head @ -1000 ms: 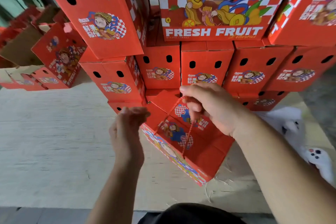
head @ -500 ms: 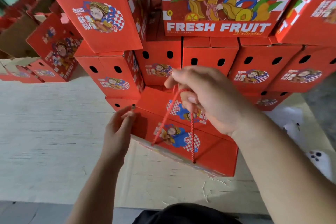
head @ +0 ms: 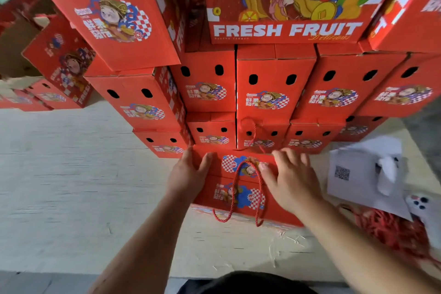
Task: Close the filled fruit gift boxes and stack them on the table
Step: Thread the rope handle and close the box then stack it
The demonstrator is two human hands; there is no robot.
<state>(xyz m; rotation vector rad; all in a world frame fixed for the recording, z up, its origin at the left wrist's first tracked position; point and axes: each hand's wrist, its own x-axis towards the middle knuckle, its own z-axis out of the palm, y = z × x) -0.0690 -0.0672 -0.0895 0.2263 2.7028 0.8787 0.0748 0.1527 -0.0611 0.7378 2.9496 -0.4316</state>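
The right hand (head: 292, 181) has let go of the red rope handle (head: 248, 188), and with the left hand (head: 188, 173) presses flat-fingered on the closed gift box (head: 238, 196), now down at six o'clock of the stacked boxes (head: 274, 88), ready for stacking.

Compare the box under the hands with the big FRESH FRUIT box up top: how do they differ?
1. The box under the hands sits low on the table; the FRESH FRUIT box sits atop the stack.
2. The left hand and right hand press flat on the lower box; nothing touches the upper.
3. A red rope handle lies across the lower; none shows on the upper.
Both are red with cartoon print.
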